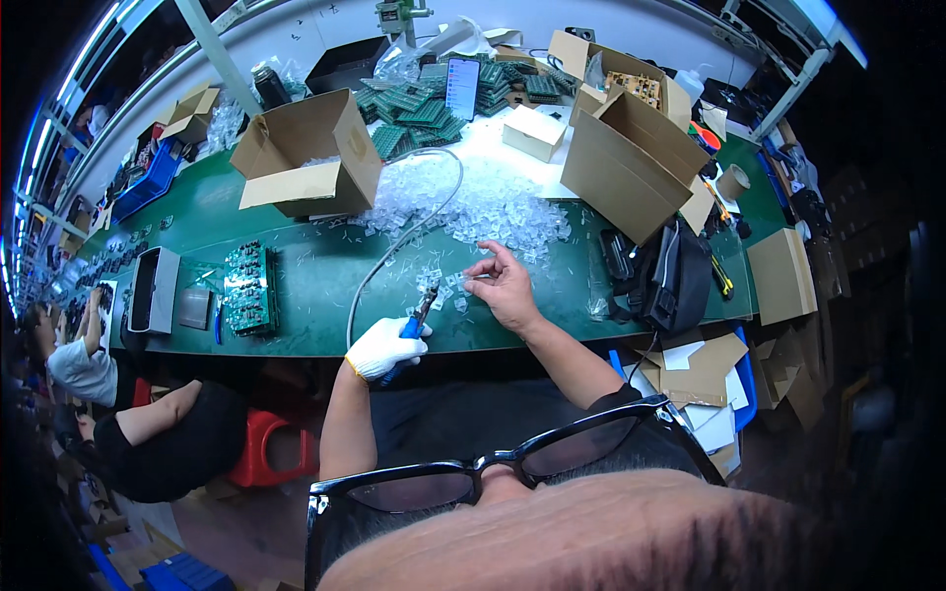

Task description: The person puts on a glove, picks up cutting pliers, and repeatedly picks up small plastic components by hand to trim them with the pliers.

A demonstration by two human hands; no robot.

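Note:
My left hand (386, 349), in a white glove, is closed round blue-handled cutting pliers (416, 323). Their metal jaws point away from me, beside several small clear plastic pieces near the bench's front edge. My bare right hand (507, 294) is just to the right, with thumb and forefinger closed on a small clear plastic piece (456, 280). The tips of the pliers are close to that piece; whether they touch it cannot be made out. Beyond both hands spreads a large heap of clear plastic pieces (512, 219).
An open carton (296, 187) stands left of the heap, another carton (631, 163) right of it. A grey cable (379, 264) loops toward my left hand. Green circuit boards (250, 288) lie left, a black bag (680, 281) right. A co-worker sits at the left on a red stool (266, 453).

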